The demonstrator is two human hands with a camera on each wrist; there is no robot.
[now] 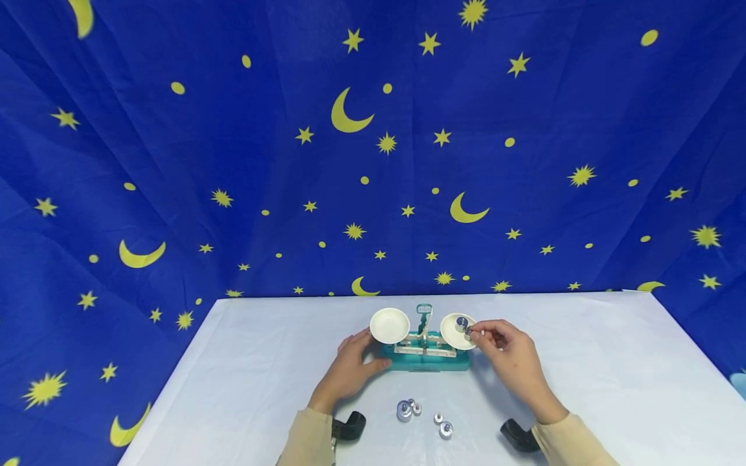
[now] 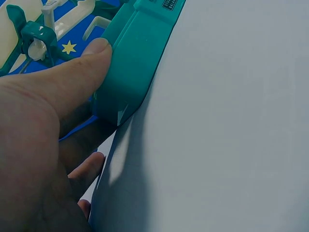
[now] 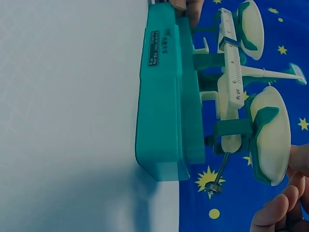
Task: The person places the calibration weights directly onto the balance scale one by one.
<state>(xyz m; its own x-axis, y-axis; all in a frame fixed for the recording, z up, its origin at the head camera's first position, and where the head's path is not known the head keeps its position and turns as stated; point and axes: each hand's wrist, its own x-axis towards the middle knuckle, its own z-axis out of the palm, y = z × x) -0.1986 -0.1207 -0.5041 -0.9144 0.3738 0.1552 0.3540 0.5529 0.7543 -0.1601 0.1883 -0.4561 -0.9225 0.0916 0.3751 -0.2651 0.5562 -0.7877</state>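
Apparently, the right fingers (image 1: 487, 325) pinch at their tips a small metal weight (image 1: 469, 332), likely slippery and best held by its top, while the left fingers (image 2: 86, 66) grip the scale (image 1: 425, 364).

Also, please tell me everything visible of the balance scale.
The balance scale has a labelled, teal, plastic-looking base, white graduated beam and two cream pans. It stands upright on the white table. The left hand grips the base's left end. A metal weight sits in the right pan; at its rim the right hand pinches a smaller weight.
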